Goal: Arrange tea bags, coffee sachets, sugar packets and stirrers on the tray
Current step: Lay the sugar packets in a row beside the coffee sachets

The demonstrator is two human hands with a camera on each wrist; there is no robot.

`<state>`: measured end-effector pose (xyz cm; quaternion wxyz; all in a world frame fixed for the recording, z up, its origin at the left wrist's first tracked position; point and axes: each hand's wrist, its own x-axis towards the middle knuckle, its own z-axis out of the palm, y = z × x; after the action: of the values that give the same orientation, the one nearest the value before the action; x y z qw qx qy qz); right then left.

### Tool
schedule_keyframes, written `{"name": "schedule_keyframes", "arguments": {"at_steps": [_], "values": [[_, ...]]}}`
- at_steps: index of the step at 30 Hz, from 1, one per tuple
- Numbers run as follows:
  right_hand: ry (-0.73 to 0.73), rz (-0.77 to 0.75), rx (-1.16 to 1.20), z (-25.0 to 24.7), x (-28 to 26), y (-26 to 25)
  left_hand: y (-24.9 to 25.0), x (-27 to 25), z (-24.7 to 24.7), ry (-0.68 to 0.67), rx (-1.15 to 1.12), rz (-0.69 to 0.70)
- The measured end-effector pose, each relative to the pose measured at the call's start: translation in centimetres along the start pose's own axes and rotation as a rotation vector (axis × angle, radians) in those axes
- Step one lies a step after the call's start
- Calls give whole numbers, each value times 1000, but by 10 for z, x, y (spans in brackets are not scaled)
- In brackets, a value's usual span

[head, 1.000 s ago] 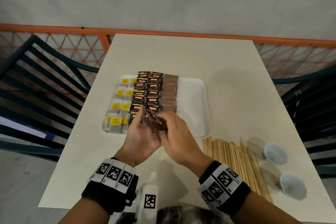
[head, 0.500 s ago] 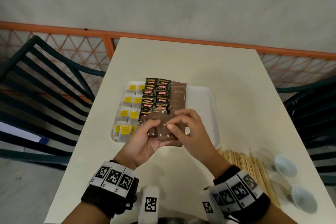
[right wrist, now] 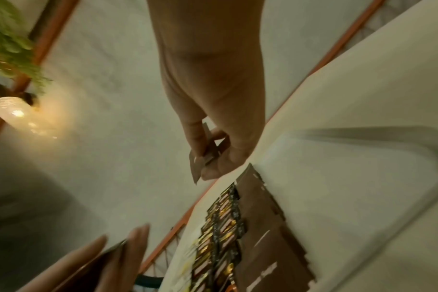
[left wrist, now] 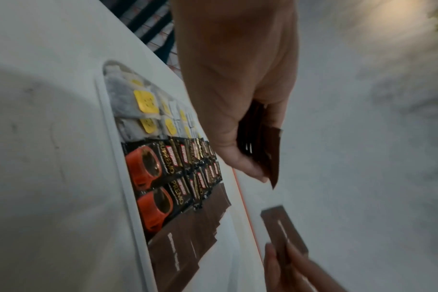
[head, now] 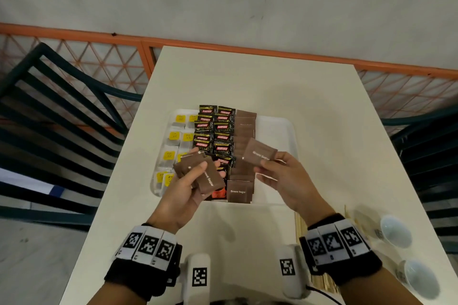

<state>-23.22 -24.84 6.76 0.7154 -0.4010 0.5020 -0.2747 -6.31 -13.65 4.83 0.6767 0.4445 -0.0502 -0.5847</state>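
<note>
A white tray (head: 277, 129) on the table holds rows of tea bags (head: 173, 136) with yellow tags at the left, black coffee sachets (head: 215, 131) in the middle and a column of brown sugar packets (head: 244, 131) beside them. My left hand (head: 195, 176) grips a fanned stack of brown sugar packets (head: 205, 173) over the tray's near left part. My right hand (head: 275, 168) pinches one brown sugar packet (head: 260, 151) above the sugar column. Wooden stirrers (head: 301, 225) lie on the table by my right wrist, mostly hidden.
Two small white cups (head: 396, 230) stand near the table's right front edge. Dark slatted chairs (head: 49, 131) flank the table on both sides. An orange railing (head: 223, 44) runs behind the far edge. The tray's right third shows bare white.
My hands have parted: the right hand has drawn one sugar packet off the stack and carried it right and up over the tray. The left hand keeps the stack.
</note>
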Motion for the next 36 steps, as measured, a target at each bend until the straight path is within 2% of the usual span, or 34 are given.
{"name": "schedule_keyframes", "arguments": {"at_steps": [5, 11, 20, 30, 32, 36], "values": [[73, 25, -116, -17, 22, 10, 7, 2, -18, 42, -101, 7], [21, 90, -154, -7, 37, 37, 4, 6, -23, 49, -65, -1], [164, -91, -654, -3, 52, 60, -2, 6, -24, 45, -84, -25], [216, -175, -769, -1, 42, 56, -7, 9, -10, 52, -20, -38], [161, -179, -762, 8, 33, 50, -10, 10, -5, 41, 6, -28], [-210, -93, -491, 27, 9, 36, -16, 12, 3, 45, 56, 25]]}}
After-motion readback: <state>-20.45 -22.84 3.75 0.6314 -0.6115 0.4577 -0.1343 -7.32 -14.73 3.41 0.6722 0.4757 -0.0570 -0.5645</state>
